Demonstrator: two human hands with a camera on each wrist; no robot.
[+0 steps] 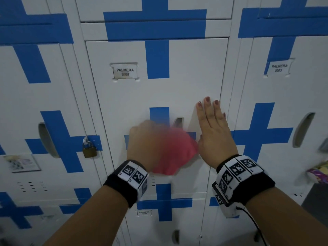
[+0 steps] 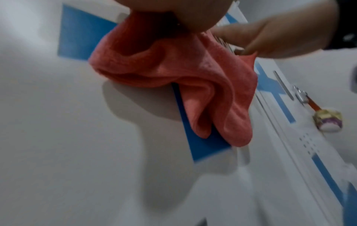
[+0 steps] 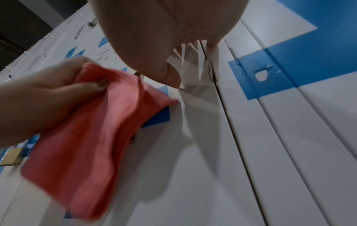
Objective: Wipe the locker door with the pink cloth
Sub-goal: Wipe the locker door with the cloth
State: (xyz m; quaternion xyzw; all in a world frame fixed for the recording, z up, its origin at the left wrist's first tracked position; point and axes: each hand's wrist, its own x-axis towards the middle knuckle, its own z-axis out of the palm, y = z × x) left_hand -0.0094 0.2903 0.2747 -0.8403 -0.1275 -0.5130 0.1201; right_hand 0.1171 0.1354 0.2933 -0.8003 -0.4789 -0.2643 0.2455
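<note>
The white locker door (image 1: 159,93) with blue tape crosses fills the middle of the head view. My left hand (image 1: 143,144) grips the pink cloth (image 1: 173,151) and holds it against the door just below the recessed handle (image 1: 178,122); both are motion-blurred. In the left wrist view the pink cloth (image 2: 173,85) hangs bunched from my palm against the door. The right wrist view shows the left hand (image 3: 48,94) with fingers curled round the pink cloth (image 3: 86,142). My right hand (image 1: 213,128) lies flat on the door's right edge, fingers straight and pointing up.
A brass padlock (image 1: 89,150) hangs on the locker to the left. Name labels (image 1: 125,71) sit on the doors. A colourful object (image 1: 318,172) hangs at the far right. More lockers surround the door on all sides.
</note>
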